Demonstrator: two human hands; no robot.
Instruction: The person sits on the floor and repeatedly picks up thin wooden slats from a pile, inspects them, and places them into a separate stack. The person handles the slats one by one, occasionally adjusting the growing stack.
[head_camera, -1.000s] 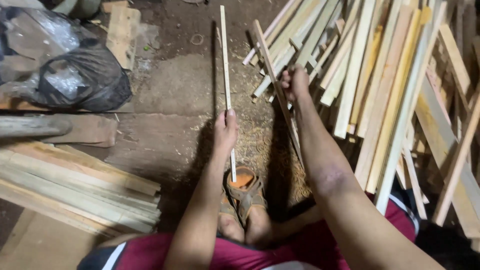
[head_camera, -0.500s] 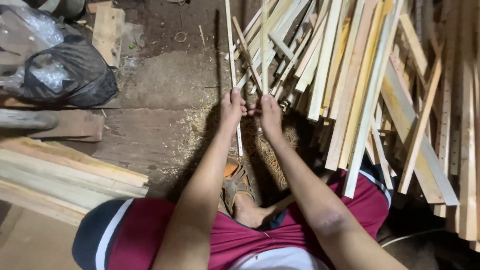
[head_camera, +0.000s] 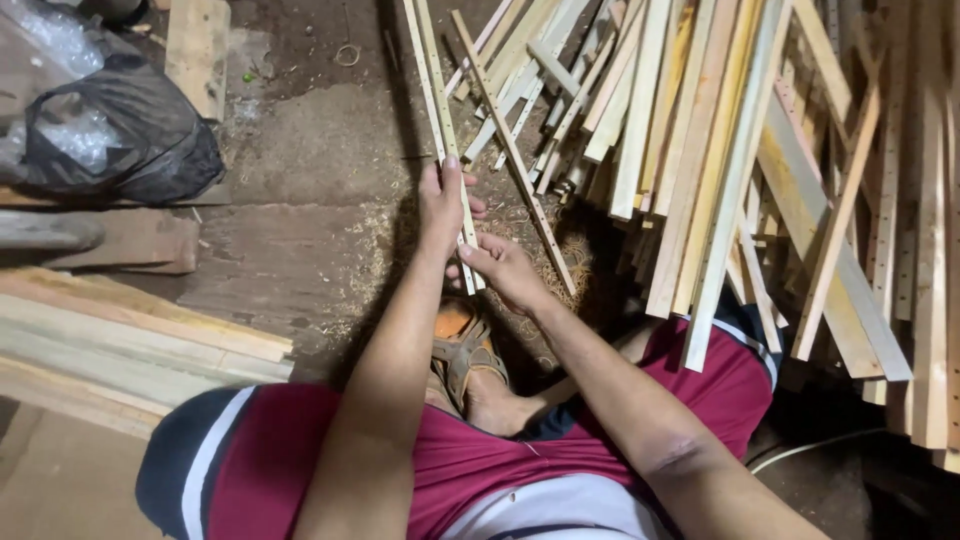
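Observation:
My left hand (head_camera: 443, 205) grips two thin pale wooden slats (head_camera: 436, 95) with small holes along them, held side by side and reaching up to the top edge. My right hand (head_camera: 503, 270) closes on the lower end of the same slats, just below the left hand. Another thin perforated slat (head_camera: 515, 155) lies slanted to the right of my hands. Below the hands my foot in an orange sandal (head_camera: 462, 350) rests on the floor.
A large heap of wooden slats (head_camera: 740, 170) fills the right side. Stacked planks (head_camera: 120, 340) lie at the left, with a black plastic bag (head_camera: 120, 130) and a board (head_camera: 195, 50) beyond them. Sawdust covers the concrete floor (head_camera: 310, 220).
My right hand left the slat by the heap and came over to my left hand. Both hands now hold two slats together where the left held one.

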